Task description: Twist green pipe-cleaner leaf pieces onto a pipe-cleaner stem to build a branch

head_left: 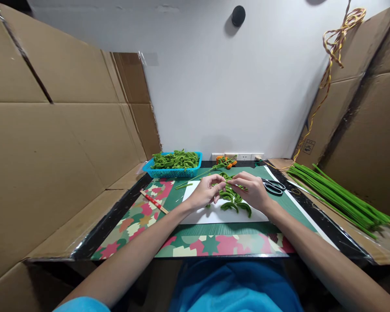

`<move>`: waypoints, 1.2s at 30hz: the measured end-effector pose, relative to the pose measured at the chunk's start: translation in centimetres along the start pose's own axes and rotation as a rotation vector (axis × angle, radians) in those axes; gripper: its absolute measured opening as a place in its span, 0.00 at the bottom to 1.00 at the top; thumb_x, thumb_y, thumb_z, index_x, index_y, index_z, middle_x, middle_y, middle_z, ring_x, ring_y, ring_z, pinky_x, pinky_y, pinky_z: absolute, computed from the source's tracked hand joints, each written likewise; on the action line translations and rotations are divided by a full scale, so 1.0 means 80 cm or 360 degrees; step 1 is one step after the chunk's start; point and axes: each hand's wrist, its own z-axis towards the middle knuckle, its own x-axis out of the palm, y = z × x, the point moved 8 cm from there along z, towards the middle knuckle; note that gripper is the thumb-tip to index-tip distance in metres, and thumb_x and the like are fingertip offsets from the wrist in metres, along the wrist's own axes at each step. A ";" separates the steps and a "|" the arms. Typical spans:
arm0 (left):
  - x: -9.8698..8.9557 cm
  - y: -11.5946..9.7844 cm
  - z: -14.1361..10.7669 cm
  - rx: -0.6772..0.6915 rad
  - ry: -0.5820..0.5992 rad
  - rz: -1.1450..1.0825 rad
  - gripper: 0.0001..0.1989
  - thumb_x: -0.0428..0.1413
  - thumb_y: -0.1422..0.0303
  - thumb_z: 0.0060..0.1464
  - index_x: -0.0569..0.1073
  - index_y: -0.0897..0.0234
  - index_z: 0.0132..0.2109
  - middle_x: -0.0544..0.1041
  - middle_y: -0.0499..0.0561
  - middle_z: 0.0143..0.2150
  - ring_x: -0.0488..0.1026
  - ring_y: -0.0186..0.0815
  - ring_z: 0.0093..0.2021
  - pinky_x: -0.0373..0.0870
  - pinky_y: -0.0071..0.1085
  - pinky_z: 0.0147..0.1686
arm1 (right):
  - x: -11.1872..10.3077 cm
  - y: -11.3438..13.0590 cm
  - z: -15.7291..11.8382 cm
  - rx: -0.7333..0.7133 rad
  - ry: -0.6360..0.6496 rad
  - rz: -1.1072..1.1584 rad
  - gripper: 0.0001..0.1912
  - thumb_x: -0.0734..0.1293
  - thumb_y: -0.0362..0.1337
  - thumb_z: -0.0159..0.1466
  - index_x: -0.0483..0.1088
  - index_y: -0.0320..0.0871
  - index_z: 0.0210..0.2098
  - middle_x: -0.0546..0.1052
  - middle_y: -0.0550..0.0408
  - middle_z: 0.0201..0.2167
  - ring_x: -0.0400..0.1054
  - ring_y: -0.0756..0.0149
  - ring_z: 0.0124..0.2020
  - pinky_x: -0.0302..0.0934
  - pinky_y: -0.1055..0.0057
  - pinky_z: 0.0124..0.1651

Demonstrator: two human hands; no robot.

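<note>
Above a white sheet of paper (195,218), my left hand (208,190) and my right hand (251,190) meet fingertip to fingertip. Both are closed in a pinch on a small green pipe cleaner piece (227,182), mostly covered by the fingers. Under and in front of them lie several curved, leaf-like green pipe cleaner pieces (229,206) on the paper. Just behind the hands, an orange-and-green pipe cleaner flower sprig (226,162) rests with its long stem pointing left.
A blue basket (172,172) heaped with bent green pieces stands back left. Black-handled scissors (274,187) lie right of my right hand. Long green pipe cleaners (338,199) are bundled at the far right. A red-wrapped stick (154,202) lies left. Cardboard walls (68,143) flank the table.
</note>
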 end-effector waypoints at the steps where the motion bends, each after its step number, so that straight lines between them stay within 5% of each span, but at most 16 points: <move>1: 0.000 0.000 0.000 -0.0004 0.0005 -0.0006 0.28 0.66 0.46 0.54 0.71 0.66 0.45 0.74 0.45 0.34 0.68 0.24 0.17 0.58 0.23 0.16 | 0.000 0.000 0.000 0.0009 -0.0005 0.0003 0.10 0.66 0.38 0.74 0.81 0.48 0.42 0.82 0.51 0.37 0.76 0.63 0.37 0.68 0.68 0.39; 11: -0.001 -0.004 0.000 0.0050 -0.0039 0.0042 0.27 0.65 0.45 0.55 0.70 0.65 0.43 0.74 0.45 0.32 0.66 0.24 0.17 0.56 0.22 0.15 | 0.001 -0.007 0.002 0.0206 0.0003 0.0238 0.13 0.66 0.43 0.73 0.81 0.47 0.38 0.83 0.50 0.36 0.73 0.65 0.30 0.66 0.68 0.33; 15: -0.003 -0.012 -0.004 0.0169 -0.0135 0.0216 0.23 0.61 0.47 0.60 0.71 0.65 0.44 0.75 0.47 0.35 0.65 0.24 0.18 0.58 0.24 0.17 | 0.015 -0.027 -0.004 0.0701 -0.0061 0.0668 0.17 0.72 0.51 0.67 0.80 0.44 0.32 0.80 0.51 0.28 0.67 0.66 0.24 0.61 0.69 0.26; 19: -0.008 -0.023 -0.014 0.0382 -0.0273 0.0639 0.15 0.56 0.55 0.67 0.73 0.64 0.45 0.78 0.51 0.39 0.69 0.27 0.24 0.62 0.25 0.23 | 0.055 -0.042 -0.022 0.1299 -0.0013 0.1476 0.22 0.78 0.55 0.58 0.77 0.41 0.27 0.72 0.58 0.19 0.59 0.71 0.17 0.55 0.72 0.21; 23: -0.006 -0.030 -0.019 0.0510 -0.0320 0.0926 0.10 0.55 0.60 0.68 0.75 0.63 0.46 0.80 0.51 0.42 0.72 0.30 0.29 0.66 0.26 0.30 | 0.073 -0.042 -0.028 0.1525 0.0115 0.1814 0.23 0.80 0.53 0.52 0.75 0.40 0.25 0.69 0.60 0.20 0.58 0.74 0.16 0.52 0.74 0.18; 26: -0.008 -0.028 -0.015 0.0411 -0.0343 0.0732 0.13 0.56 0.58 0.67 0.75 0.64 0.45 0.79 0.51 0.40 0.72 0.30 0.27 0.64 0.25 0.25 | 0.055 -0.045 -0.020 0.1341 0.0082 0.1497 0.21 0.78 0.54 0.57 0.76 0.41 0.29 0.72 0.58 0.20 0.60 0.72 0.17 0.55 0.73 0.19; 31: -0.009 -0.022 -0.007 0.0198 -0.0240 0.0237 0.20 0.62 0.51 0.60 0.73 0.65 0.43 0.76 0.48 0.34 0.64 0.25 0.18 0.60 0.24 0.16 | 0.012 -0.013 0.001 0.0498 0.0026 0.0460 0.13 0.70 0.46 0.70 0.79 0.46 0.48 0.82 0.50 0.38 0.72 0.67 0.29 0.66 0.71 0.29; 36: -0.004 -0.017 -0.003 0.0104 -0.0109 0.0043 0.22 0.65 0.51 0.56 0.72 0.66 0.41 0.74 0.46 0.31 0.63 0.24 0.16 0.59 0.24 0.14 | -0.006 0.003 -0.001 0.0117 -0.0017 -0.0019 0.11 0.64 0.40 0.75 0.80 0.49 0.47 0.83 0.50 0.42 0.76 0.66 0.33 0.66 0.72 0.34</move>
